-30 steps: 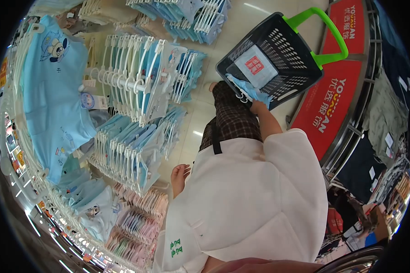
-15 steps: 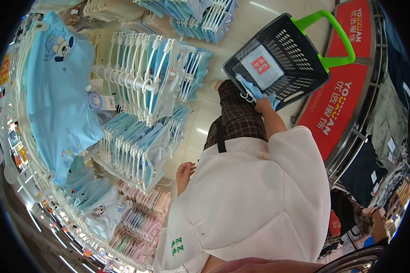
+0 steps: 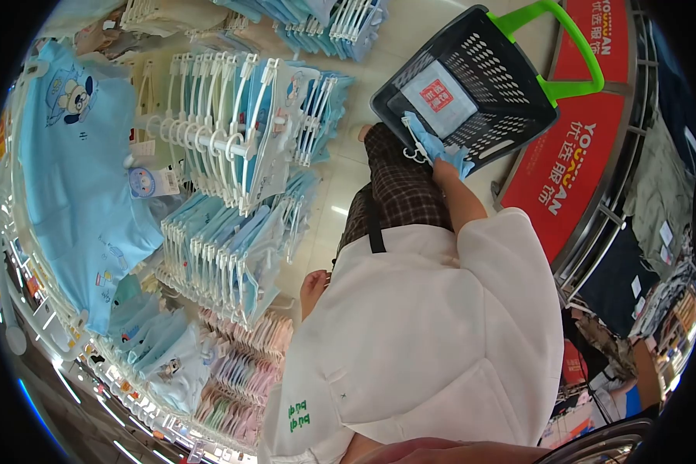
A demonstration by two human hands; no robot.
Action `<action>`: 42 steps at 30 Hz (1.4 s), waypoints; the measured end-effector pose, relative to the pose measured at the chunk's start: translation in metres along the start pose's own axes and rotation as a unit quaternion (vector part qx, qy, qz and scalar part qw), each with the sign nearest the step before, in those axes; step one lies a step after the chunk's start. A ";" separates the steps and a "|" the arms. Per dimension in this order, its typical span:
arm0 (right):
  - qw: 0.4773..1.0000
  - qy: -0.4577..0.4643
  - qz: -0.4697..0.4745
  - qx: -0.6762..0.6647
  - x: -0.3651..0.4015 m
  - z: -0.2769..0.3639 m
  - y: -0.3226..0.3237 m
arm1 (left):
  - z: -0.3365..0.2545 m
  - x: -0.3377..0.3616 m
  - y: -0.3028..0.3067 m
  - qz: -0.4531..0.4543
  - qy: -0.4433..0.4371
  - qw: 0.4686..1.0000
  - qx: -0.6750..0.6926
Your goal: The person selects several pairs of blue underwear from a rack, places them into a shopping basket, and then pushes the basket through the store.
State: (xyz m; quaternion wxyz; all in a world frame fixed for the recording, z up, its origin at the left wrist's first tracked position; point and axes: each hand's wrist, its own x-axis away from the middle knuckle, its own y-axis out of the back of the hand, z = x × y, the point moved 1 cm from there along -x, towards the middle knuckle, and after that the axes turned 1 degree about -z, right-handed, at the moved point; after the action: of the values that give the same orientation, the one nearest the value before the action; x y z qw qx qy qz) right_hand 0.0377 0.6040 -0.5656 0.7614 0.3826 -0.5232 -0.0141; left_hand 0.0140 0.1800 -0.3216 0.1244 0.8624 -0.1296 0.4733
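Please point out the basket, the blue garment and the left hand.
basket (image 3: pixel 510 85): head view, perforated side wall.
blue garment (image 3: pixel 428 143): head view, folded cloth.
left hand (image 3: pixel 314 284): head view, middle of hand.

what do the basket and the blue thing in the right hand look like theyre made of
The basket: rigid moulded plastic, matte black, judging by its regular holes; the handle is glossier green plastic. The blue garment, held by the right hand: soft fabric, probably cotton knit, since it creases and droops. Its white hanger looks plastic.
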 end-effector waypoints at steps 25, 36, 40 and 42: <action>0.767 0.316 0.358 -0.429 0.116 0.075 0.273 | -0.107 -0.027 -0.053 -0.037 -0.209 0.977 -0.017; 0.773 0.447 0.432 -0.124 0.243 0.167 0.355 | -0.260 0.085 -0.087 -0.297 -0.606 0.683 -0.279; 0.742 0.486 0.458 -0.062 0.270 0.198 0.354 | -0.234 0.079 -0.077 -0.231 -0.595 0.706 -0.307; 0.727 0.512 0.458 -0.016 0.281 0.216 0.355 | -0.224 0.083 -0.071 -0.222 -0.599 0.707 -0.302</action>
State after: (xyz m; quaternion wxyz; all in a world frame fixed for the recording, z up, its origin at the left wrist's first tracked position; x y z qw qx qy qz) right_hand -0.1441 0.6142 -0.0985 0.8335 0.0333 -0.1656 0.5260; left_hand -0.0940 0.3131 -0.1411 0.3758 0.8850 -0.1174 -0.2486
